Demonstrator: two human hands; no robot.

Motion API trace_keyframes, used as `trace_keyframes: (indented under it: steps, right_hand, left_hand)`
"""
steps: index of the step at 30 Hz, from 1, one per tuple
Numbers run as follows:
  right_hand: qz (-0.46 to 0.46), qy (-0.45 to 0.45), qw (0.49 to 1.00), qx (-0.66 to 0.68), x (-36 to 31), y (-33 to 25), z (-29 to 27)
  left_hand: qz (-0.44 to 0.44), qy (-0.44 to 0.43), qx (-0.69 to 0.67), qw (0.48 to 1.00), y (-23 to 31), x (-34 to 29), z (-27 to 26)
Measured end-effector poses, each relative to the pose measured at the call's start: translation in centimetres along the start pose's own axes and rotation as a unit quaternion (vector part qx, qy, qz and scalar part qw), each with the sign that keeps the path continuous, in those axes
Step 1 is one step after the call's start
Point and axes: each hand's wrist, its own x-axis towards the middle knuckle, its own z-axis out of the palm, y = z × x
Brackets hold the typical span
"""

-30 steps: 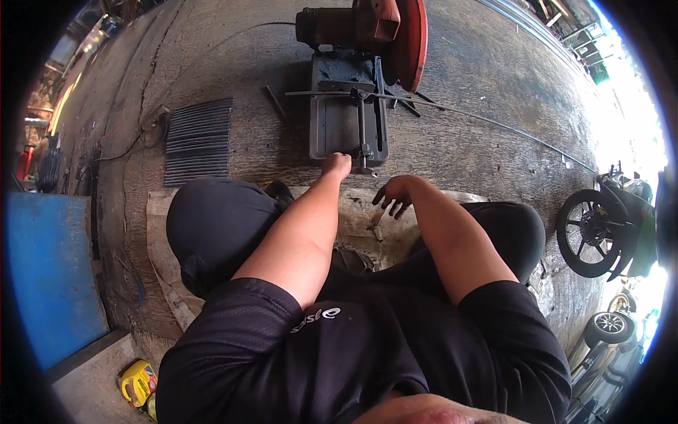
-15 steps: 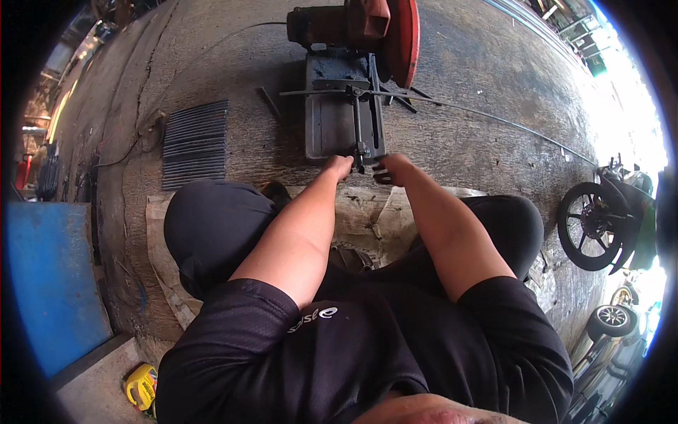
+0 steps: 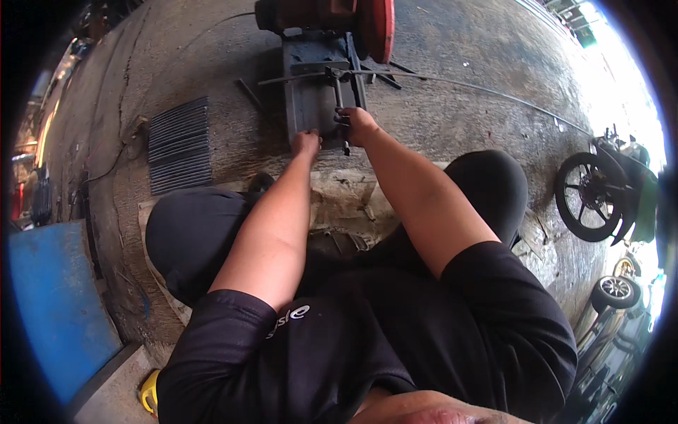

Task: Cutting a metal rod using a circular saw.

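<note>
A chop saw with a red blade guard (image 3: 383, 32) stands on the ground in front of me. A long thin metal rod (image 3: 459, 83) lies crosswise over its grey base (image 3: 302, 106), meeting the vise jaw. From that jaw the clamp screw (image 3: 338, 93) runs back toward me. My right hand (image 3: 361, 127) has its fingers curled round the screw's shaft, a little short of its near end. My left hand (image 3: 306, 144) is closed at the front left of the base; whatever its fingers hold, if anything, is hidden.
Left of the saw lies a row of short cut metal rods (image 3: 180, 145). Dark offcuts (image 3: 385, 78) rest beside the base. A blue panel (image 3: 60, 297) is at far left, a yellow tape measure (image 3: 149, 393) below it. A motorcycle (image 3: 600, 194) stands at right.
My right hand has moved forward onto the clamp screw's shaft. My left hand has left the screw's near end for the base's left side. The whole view has shifted slightly.
</note>
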Motion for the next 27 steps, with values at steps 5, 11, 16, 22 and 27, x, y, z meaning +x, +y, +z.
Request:
trace_keyframes:
  steps: [5, 11, 16, 22, 27]
  right_hand:
    - [-0.003, -0.033, 0.999, 0.005, 2.3, 0.2, 3.9]
    - [-0.002, 0.008, 1.0, 0.01, 9.3, -1.8, 8.3]
    - [-0.01, 0.151, 0.988, -0.02, 17.3, -1.9, 7.8]
    - [0.035, 0.152, 0.987, -0.044, 18.9, -1.9, 8.1]
    - [0.044, 0.053, 0.996, 0.054, 19.1, -2.1, 10.1]
  left_hand:
    - [0.013, 0.115, 0.033, 0.993, 3.8, 0.4, -3.3]
    - [-0.021, 0.197, 0.092, 0.976, 9.5, 6.1, -5.1]
    - [-0.158, 0.174, 0.106, 0.966, 9.2, 13.0, -3.9]
    - [-0.141, 0.205, 0.008, 0.969, 9.3, 18.4, -3.1]
    - [-0.154, 0.244, 0.023, 0.957, 8.8, 19.9, -3.8]
